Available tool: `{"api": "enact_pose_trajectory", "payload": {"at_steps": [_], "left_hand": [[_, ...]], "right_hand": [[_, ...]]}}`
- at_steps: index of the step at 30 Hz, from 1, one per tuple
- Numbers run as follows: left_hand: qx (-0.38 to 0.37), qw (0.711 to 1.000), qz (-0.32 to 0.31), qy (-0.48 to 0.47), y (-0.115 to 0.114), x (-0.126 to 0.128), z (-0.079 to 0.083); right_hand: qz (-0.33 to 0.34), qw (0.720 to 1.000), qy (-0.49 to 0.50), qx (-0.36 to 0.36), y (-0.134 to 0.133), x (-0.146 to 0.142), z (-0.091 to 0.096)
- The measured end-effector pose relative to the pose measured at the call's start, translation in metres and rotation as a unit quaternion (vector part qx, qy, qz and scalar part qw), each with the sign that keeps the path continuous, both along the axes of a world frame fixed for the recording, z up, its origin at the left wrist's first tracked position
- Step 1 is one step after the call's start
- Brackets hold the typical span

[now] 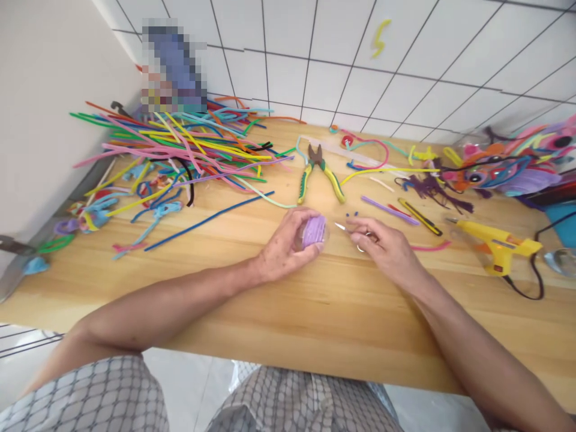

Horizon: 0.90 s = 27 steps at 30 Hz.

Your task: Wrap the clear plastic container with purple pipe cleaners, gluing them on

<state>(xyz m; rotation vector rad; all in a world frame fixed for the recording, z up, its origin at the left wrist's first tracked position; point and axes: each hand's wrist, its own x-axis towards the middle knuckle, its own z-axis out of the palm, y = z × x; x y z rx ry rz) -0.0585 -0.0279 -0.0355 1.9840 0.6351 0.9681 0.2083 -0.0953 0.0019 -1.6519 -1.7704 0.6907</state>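
Observation:
My left hand (288, 247) is closed around a small purple coiled pipe-cleaner ball (314, 230), held just above the wooden table (288, 312). My right hand (382, 246) is pinched on a thin white stick or wire end (341, 226) that points at the purple ball. Both hands sit near the middle of the table, a few centimetres apart. Two tiny blue bits (351, 213) lie just beyond my right fingers.
A heap of coloured pipe cleaners (180, 150) covers the far left. Yellow-green pliers (318, 171) lie behind my hands. A purple stem (389, 210), a yellow craft knife (420, 217) and a yellow glue gun (499, 246) lie right. A pipe-cleaner creature (508, 165) sits far right.

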Motion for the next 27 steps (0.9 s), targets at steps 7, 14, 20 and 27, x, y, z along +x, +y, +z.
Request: {"api": "enact_pose_trajectory", "payload": {"at_steps": [7, 14, 20, 27], "left_hand": [[-0.016, 1.0, 0.005, -0.004, 0.0, 0.001, 0.0], [-0.019, 1.0, 0.022, -0.007, 0.001, 0.002, -0.005], [-0.001, 1.0, 0.021, -0.004, 0.001, 0.002, -0.005], [0.016, 1.0, 0.009, -0.005, 0.002, 0.001, -0.006]], "right_hand": [[-0.008, 0.987, 0.153, -0.04, -0.009, -0.034, 0.014], [-0.014, 0.981, 0.189, -0.043, -0.007, -0.046, 0.006], [-0.015, 0.976, 0.211, -0.048, -0.008, -0.048, -0.001], [-0.017, 0.985, 0.173, -0.015, -0.008, -0.05, -0.002]]}}
